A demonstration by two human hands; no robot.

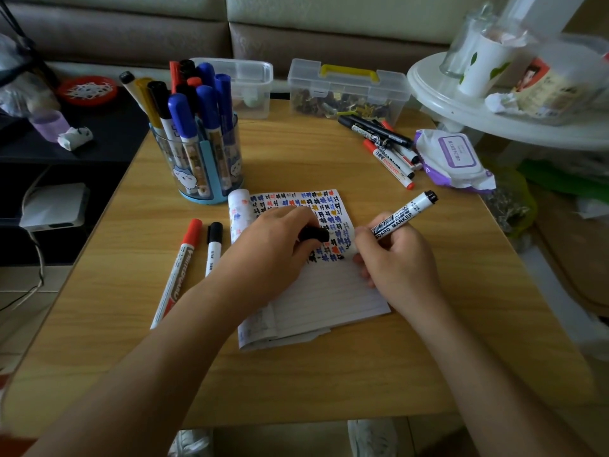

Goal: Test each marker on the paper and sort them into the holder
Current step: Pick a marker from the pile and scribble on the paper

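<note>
The right hand [395, 262] has its fingers wrapped round a black board marker [403, 212]. Its writing tip is hidden behind the hand, over the scribbled paper [323, 291]. The left hand [273, 239] pinches a black cap [314, 234], half buried in its fingers. The holder [204, 159], crammed with markers, stands far left on the worktop [296, 374]. A black-capped marker [213, 249] lies partly under the left forearm.

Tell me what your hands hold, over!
Left hand grips black plastic cap. Right hand holds white board marker over lined paper notepad. Nothing in the way.
</note>
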